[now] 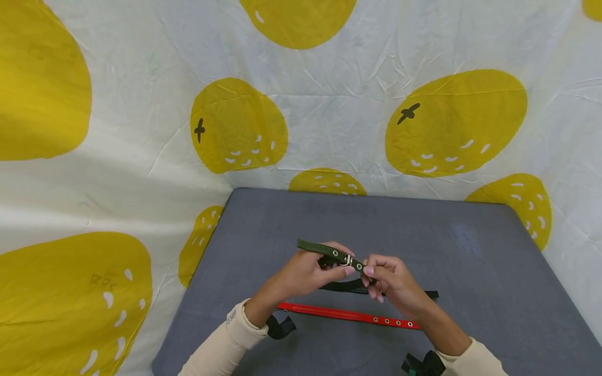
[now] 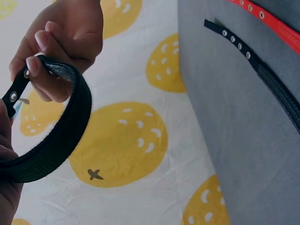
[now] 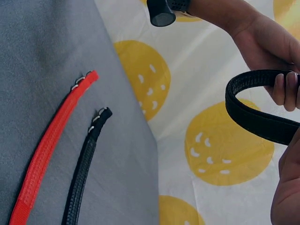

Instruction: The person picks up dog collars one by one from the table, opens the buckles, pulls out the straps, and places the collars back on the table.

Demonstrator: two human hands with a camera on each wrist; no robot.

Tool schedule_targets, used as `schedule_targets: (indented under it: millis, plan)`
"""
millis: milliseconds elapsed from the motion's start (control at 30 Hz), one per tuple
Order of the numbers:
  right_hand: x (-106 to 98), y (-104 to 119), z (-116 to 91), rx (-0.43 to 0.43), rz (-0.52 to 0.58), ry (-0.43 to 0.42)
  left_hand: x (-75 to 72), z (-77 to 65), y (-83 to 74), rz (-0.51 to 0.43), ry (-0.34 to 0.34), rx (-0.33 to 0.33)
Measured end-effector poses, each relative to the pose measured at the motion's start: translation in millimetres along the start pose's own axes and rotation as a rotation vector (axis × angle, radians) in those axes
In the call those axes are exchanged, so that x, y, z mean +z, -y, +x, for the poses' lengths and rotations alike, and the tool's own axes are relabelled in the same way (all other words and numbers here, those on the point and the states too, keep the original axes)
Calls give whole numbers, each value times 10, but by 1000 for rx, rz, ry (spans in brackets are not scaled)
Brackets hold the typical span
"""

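A dark green collar (image 1: 314,246) with metal eyelets is bent into a loop above the table, its end passed through a metal buckle (image 1: 348,260). My left hand (image 1: 301,272) grips the collar around the buckle, thumb along its near side. With thumb and fingertips, my right hand (image 1: 397,282) pinches the eyelet end just right of the buckle. The left wrist view shows the collar's curve (image 2: 82,108) spanning both hands. In the right wrist view the far side of the loop (image 3: 255,122) shows, while the buckle is hidden.
On the grey table (image 1: 376,224), a red collar (image 1: 329,312) with eyelets lies straight below the hands. Beyond it lies a black collar (image 1: 345,286), partly covered by the right hand. A white cloth with yellow fruit prints (image 1: 329,130) hangs behind and beside the table.
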State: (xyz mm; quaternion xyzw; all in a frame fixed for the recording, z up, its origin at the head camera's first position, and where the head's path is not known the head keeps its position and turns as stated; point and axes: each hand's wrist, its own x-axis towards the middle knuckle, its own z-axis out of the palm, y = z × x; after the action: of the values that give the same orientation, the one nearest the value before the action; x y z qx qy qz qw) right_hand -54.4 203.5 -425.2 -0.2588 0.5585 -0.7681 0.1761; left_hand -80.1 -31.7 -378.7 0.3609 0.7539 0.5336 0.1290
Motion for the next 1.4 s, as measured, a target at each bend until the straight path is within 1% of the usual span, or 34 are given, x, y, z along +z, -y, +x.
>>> schedule_targets:
  millis: [100, 333, 467, 633, 767, 967, 1233, 1400]
  plan:
    - [-14, 15, -10, 17, -27, -7, -8, -1, 3, 11, -1, -1]
    - [-34, 99, -11, 81, -197, -44, -6, 7, 19, 82, 8, 8]
    - [-23, 134, 4, 124, -254, -79, 3, 8, 20, 105, 16, -1]
    - [-4, 130, 17, 157, -248, -92, 19, 12, 29, 117, 22, -19]
    - [-4, 115, 18, 164, -241, -91, 26, 11, 29, 107, 23, -23]
    - [-20, 100, 7, 132, -234, -65, 30, 2, 27, 101, 13, 1]
    - [-48, 57, -13, 58, -177, -37, 45, -8, 37, 71, -4, 24]
    - [-83, 29, -40, 63, -136, -48, 52, -14, 74, 57, -17, 24]
